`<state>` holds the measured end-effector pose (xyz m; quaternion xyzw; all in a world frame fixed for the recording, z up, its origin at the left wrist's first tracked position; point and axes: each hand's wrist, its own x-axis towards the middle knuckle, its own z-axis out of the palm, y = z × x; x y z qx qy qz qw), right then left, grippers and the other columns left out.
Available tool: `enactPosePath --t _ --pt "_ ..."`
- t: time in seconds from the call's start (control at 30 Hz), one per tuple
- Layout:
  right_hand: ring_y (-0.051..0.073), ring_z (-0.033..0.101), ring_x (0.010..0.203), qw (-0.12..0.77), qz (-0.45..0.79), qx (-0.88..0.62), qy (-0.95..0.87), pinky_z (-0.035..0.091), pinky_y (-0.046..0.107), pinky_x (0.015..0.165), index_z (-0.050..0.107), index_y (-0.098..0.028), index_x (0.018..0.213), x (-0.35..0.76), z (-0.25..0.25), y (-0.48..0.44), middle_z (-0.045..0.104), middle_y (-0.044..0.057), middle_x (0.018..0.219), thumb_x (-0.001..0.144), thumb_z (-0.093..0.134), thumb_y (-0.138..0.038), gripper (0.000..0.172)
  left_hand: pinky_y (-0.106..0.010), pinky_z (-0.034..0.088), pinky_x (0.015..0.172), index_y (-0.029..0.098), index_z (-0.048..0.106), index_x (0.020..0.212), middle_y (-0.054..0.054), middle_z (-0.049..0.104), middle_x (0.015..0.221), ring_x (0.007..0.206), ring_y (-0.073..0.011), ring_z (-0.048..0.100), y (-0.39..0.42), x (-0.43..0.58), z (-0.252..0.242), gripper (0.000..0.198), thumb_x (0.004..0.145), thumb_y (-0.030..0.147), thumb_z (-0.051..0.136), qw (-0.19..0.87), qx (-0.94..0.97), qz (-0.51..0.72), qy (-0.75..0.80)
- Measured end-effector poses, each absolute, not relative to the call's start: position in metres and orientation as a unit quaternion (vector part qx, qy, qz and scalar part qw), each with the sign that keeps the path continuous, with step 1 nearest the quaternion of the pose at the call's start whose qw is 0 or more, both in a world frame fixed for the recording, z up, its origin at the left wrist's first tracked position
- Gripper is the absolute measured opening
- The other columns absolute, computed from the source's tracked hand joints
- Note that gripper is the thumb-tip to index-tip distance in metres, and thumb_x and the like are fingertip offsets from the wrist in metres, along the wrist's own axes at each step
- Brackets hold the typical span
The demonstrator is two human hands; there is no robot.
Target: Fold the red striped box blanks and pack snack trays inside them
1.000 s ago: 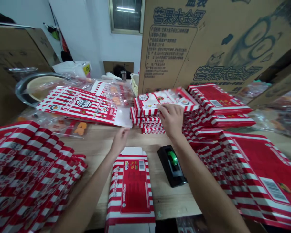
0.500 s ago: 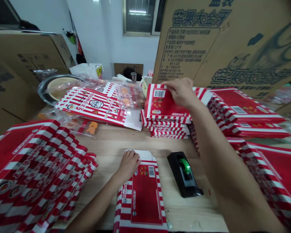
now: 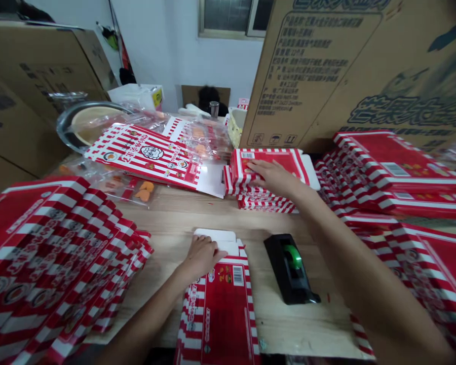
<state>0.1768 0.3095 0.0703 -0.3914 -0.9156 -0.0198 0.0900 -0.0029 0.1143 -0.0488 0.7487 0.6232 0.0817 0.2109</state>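
Note:
My left hand [image 3: 200, 256] is closed over the upper left edge of a flattened red-and-white striped carton [image 3: 228, 314] near the table's front. White flaps stick out beyond its fingers. Further back, my right hand [image 3: 270, 175] lies on the top striped carton [image 3: 289, 161] of a low pile, its fingers stretched out flat over the red face. That carton's white flap points right. Between the two hands, to the right, a black tape dispenser [image 3: 291, 271] with a green roll sits on the wooden table [image 3: 178, 213].
Fanned striped cartons [image 3: 53, 268] fill the left side. More carton stacks [image 3: 406, 162] stand on the right before a big cardboard box [image 3: 327, 76]. Clear bags with orange pieces [image 3: 146, 191], a loose striped carton [image 3: 148, 154] and a metal basin [image 3: 66, 126] lie at the back left.
My right hand has lowered the tilted carton flat onto the pile, and its fingers now rest on top. My left hand stays at the near carton. The view has shifted slightly.

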Motion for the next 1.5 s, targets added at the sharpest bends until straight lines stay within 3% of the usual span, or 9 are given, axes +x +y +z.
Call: enactPosePath --t 0.2,0.33,0.57,0.7,0.83,0.97,1.07,1.3,1.5 --pt "0.028 0.031 0.13 0.201 -0.046 -0.432 -0.878 0.014 0.047 0.109 0.047 -0.008 0.126 0.179 0.069 0.287 0.04 0.019 0.137 0.082 0.055 -0.021 0.046 -0.031 0.037 0.08 0.017 0.064 0.071 -0.002 0.066 0.065 0.07 -0.0182 0.059 0.103 -0.014 -0.039 0.043 0.08 0.055 0.045 0.271 0.745 0.096 0.602" --pt "0.026 0.042 0.124 0.361 0.141 -0.47 -0.793 0.032 0.047 0.103 0.041 -0.018 0.131 0.186 0.03 0.172 0.05 0.014 0.13 0.087 0.045 -0.037 0.048 -0.021 0.033 0.053 0.016 0.059 0.057 0.002 0.054 0.05 0.052 -0.0124 0.051 0.099 -0.04 -0.034 0.057 0.084 0.057 0.031 0.286 0.717 0.115 0.625" --pt "0.023 0.034 0.13 0.171 0.548 -0.475 -0.667 0.031 0.041 0.105 0.006 -0.018 0.143 0.15 -0.02 0.01 0.032 0.012 0.144 0.086 0.048 -0.032 0.073 -0.023 0.026 0.044 0.017 0.054 0.052 0.003 0.048 0.045 0.044 -0.0121 0.043 0.103 -0.028 0.021 0.053 0.073 0.064 0.041 0.357 0.708 0.029 0.608" --pt "0.023 0.026 0.133 0.248 0.623 -0.465 -0.577 0.024 0.042 0.108 0.022 -0.019 0.14 0.137 -0.009 0.009 0.029 0.009 0.145 0.081 0.053 -0.038 0.069 -0.023 0.028 0.044 0.017 0.055 0.056 0.001 0.05 0.046 0.045 -0.0134 0.045 0.102 -0.008 0.045 0.045 0.076 0.055 0.043 0.345 0.719 0.016 0.604" --pt "0.027 0.054 0.113 0.302 0.764 -0.375 -0.429 0.043 0.044 0.095 0.051 -0.024 0.118 0.141 -0.011 0.014 0.061 0.005 0.12 0.068 0.069 -0.04 0.054 -0.023 0.035 0.049 0.017 0.056 0.056 0.001 0.054 0.051 0.049 -0.0139 0.049 0.094 -0.006 0.046 0.044 0.081 0.049 0.04 0.373 0.741 0.075 0.553" --pt "0.028 0.063 0.098 0.365 0.766 -0.411 -0.334 0.047 0.046 0.088 0.06 -0.02 0.104 0.154 -0.021 0.012 0.069 0.006 0.104 0.066 0.072 -0.034 0.042 -0.028 0.042 0.082 0.019 0.056 0.105 -0.005 0.064 0.099 0.093 -0.0181 0.058 0.073 -0.006 0.02 0.031 0.084 0.039 0.046 0.338 0.662 0.341 0.575" --pt "0.028 0.065 0.092 0.391 0.752 -0.43 -0.312 0.048 0.046 0.086 0.062 -0.02 0.099 0.165 -0.029 0.009 0.07 0.006 0.1 0.065 0.073 -0.033 0.038 -0.035 0.037 0.098 0.022 0.022 0.136 -0.011 0.043 0.134 0.121 -0.0211 0.043 0.049 -0.006 -0.01 0.066 0.08 0.038 0.054 0.411 0.538 0.453 0.58" --pt "0.022 0.05 0.118 0.475 0.56 -0.533 -0.42 0.043 0.039 0.095 0.027 -0.032 0.137 0.171 -0.043 0.009 0.05 0.002 0.131 0.072 0.066 -0.032 0.076 -0.036 0.044 0.094 0.026 0.002 0.141 -0.011 0.037 0.14 0.118 -0.0226 0.048 0.008 -0.008 -0.038 0.074 0.084 0.034 0.049 0.579 0.431 0.435 0.538" --pt "0.023 0.056 0.109 0.49 0.475 -0.581 -0.443 0.044 0.038 0.093 0.062 -0.026 0.104 0.173 -0.031 0.029 0.062 0.004 0.116 0.08 0.052 -0.042 0.031 -0.03 0.048 0.087 0.022 0.034 0.129 -0.008 0.052 0.127 0.105 -0.0189 0.056 0.019 -0.018 -0.03 0.047 0.085 0.036 0.045 0.547 0.487 0.414 0.54"
